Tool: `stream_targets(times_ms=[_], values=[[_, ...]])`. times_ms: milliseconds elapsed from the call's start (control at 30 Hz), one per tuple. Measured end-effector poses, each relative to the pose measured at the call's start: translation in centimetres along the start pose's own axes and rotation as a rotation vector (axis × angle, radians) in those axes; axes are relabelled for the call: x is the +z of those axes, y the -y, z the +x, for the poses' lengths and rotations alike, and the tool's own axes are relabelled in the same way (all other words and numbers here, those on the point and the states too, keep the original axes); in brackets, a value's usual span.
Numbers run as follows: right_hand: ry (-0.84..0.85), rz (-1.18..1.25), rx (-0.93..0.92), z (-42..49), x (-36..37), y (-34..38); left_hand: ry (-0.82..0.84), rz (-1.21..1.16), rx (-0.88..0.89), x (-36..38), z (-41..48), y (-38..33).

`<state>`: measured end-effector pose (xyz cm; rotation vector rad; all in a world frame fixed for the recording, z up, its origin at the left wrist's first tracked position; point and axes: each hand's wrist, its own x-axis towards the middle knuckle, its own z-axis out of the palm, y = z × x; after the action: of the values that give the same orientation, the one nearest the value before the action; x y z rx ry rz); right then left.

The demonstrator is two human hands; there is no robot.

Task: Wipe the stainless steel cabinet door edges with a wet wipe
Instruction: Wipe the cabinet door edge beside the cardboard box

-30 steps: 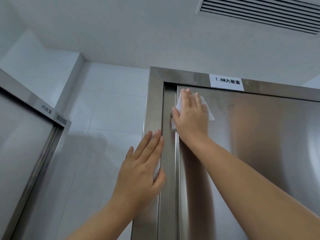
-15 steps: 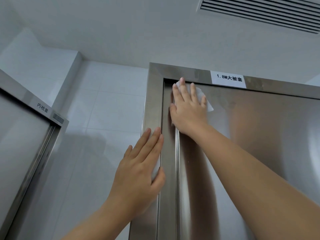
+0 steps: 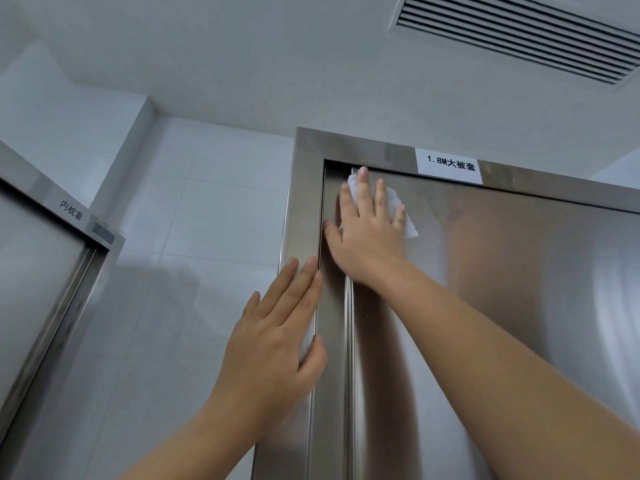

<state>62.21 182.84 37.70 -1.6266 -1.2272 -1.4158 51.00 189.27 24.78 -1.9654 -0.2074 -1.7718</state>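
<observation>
R hand [image 3: 370,237], fingers [image 3: 363,194] flat, presses wipe [image 3: 398,204] on door [image 3: 502,306] top-left corner, L hand [image 3: 277,337] flat on frame [image 3: 301,209]; w/ no real grip, wipe could bunch or slip off & miss the edge.

Surroundings: tiled room, ceiling fixtures, neighbouring unit

Slatted ceiling vent [image 3: 519,39] at upper right in a plain white ceiling [image 3: 242,64]; white tiled wall [image 3: 214,209] at centre; second steel cabinet [image 3: 34,271] at left, bearing a small printed label [image 3: 71,209]; white paper label [image 3: 450,165] reading "1.8M大被套" at upper right.
</observation>
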Motion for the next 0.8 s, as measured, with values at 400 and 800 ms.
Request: stream_targets(times_ms=[400,800], values=[[-0.015,0.189,-0.186,-3.4,0.0,-1.0,-0.025,-0.066,0.001,0.2,0.0,0.1],[-0.042,-0.060,-0.159,-3.4,0.9,-1.5,0.001,-0.027,-0.005,0.1,0.0,0.1]])
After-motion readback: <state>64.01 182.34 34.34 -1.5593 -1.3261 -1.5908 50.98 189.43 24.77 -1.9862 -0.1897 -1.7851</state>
